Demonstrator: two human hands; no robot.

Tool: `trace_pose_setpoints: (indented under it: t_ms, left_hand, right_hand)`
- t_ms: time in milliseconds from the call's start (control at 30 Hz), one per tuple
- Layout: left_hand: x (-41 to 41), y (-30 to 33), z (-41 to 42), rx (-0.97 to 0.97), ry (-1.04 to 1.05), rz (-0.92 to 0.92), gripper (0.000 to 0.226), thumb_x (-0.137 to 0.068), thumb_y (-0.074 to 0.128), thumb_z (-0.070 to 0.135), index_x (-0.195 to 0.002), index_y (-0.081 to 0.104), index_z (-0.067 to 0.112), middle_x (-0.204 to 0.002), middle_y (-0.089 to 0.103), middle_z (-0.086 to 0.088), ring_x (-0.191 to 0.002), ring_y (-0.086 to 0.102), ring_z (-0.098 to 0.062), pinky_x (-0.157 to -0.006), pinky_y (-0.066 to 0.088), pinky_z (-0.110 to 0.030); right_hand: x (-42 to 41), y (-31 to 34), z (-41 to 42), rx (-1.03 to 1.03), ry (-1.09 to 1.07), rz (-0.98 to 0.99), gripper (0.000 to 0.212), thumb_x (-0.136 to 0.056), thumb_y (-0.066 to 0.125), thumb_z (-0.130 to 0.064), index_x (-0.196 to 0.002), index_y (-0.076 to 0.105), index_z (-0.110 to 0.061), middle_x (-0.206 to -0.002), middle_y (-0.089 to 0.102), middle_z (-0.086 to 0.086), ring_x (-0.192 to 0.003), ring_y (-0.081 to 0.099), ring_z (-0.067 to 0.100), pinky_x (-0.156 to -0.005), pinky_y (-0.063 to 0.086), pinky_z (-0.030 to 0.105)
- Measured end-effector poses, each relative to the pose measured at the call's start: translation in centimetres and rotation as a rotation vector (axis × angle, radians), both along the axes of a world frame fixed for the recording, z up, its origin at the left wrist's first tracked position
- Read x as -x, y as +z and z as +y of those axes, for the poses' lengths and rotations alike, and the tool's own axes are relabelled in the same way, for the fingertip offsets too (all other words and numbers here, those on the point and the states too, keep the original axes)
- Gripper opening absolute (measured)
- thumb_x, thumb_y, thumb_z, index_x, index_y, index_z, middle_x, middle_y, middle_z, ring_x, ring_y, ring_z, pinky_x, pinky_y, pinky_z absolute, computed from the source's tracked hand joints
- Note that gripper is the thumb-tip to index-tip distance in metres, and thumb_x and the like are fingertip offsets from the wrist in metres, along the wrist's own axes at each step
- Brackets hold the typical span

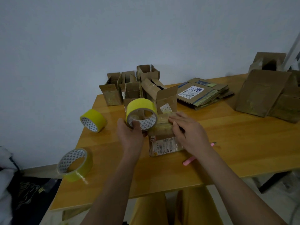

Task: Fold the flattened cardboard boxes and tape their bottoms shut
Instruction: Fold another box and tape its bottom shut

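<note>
Left hand (129,135) gripping a yellow tape roll (141,114), fingers curled through its core, roll held up on edge just at 9 o'clock of the small box (164,137). Right hand (190,133) flat and open, fingers straight, pressing down on the box's taped top face near table centre. Box upside down by the look of it, bottom flaps uppermost under glossy tape, shipping labels on the near side. Probably light, thin, already creased cardboard: stiff along the edges, soft in the middle of the flaps, so best steadied at the corners or side walls rather than pushed hard at the seam. Tape likely slick on its back and sticky underneath; roll best held through the core so it can turn. Outward: pink pen-like tool (189,160) at 5 o'clock of the box, partly under the right forearm; two spare rolls (92,120) (74,164) at 9 and 8 o'clock on the table (243,143); cluster of folded open boxes (138,88) at 12 o'clock; stack of flattened boxes (203,93) at 1 o'clock; larger boxes (267,93) at 2 o'clock.
</note>
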State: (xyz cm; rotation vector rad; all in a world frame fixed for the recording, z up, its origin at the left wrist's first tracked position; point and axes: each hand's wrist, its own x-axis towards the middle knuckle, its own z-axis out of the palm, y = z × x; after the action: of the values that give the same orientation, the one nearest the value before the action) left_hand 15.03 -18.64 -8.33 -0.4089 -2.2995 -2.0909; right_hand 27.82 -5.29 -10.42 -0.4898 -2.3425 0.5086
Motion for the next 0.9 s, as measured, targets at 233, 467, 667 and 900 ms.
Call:
trace_pose_setpoints:
  t_ms: [233, 467, 667, 900]
  left_hand:
    - [0.3, 0.3, -1.3, -0.164, -0.113, -0.24, 0.012, -0.097, 0.055, 0.009, -0.104, 0.045, 0.007, -0.104, 0.055, -0.008, -0.095, 0.063, -0.023, -0.06, 0.059, -0.026]
    - [2.3, 0.5, -3.0, 0.002, -0.353, -0.091, 0.04, -0.096, 0.055, 0.007, -0.134, 0.045, 0.015, -0.127, 0.057, -0.004, -0.113, 0.058, -0.02, -0.084, 0.055, -0.03]
    - [3.8, 2.5, -4.2, -0.031, -0.751, -0.091, 0.06, -0.08, 0.076, 0.036, -0.131, 0.053, 0.017, -0.124, 0.065, -0.006, -0.115, 0.062, -0.02, -0.093, 0.053, -0.035]
    - [3.9, 5.6, -3.5, 0.105, -0.688, 0.078, 0.048, -0.087, 0.054, 0.054, -0.095, 0.068, 0.008, -0.089, 0.068, -0.018, -0.087, 0.067, -0.035, -0.082, 0.056, -0.051]
  right_hand:
    - [0.0, 1.4, -1.5, -0.253, -0.178, -0.227, 0.052, -0.101, 0.023, -0.038, -0.12, 0.068, -0.021, -0.127, 0.066, -0.005, -0.132, 0.047, 0.018, -0.113, 0.028, 0.037]
    - [0.8, 0.6, -2.8, -0.187, -0.056, -0.261, 0.062, -0.101, 0.01, -0.055, -0.14, 0.049, -0.028, -0.146, 0.047, -0.01, -0.138, 0.039, 0.01, -0.112, 0.015, 0.028]
    - [0.5, 1.8, 0.0, -0.083, 0.026, -0.229, 0.067, -0.096, 0.005, -0.056, -0.135, 0.055, -0.032, -0.143, 0.05, -0.015, -0.137, 0.04, 0.008, -0.11, 0.024, 0.036]
    - [2.0, 1.2, -2.3, 0.006, -0.085, -0.155, 0.059, -0.1, 0.017, -0.048, -0.136, 0.056, -0.021, -0.14, 0.055, -0.004, -0.135, 0.043, 0.012, -0.113, 0.023, 0.039]
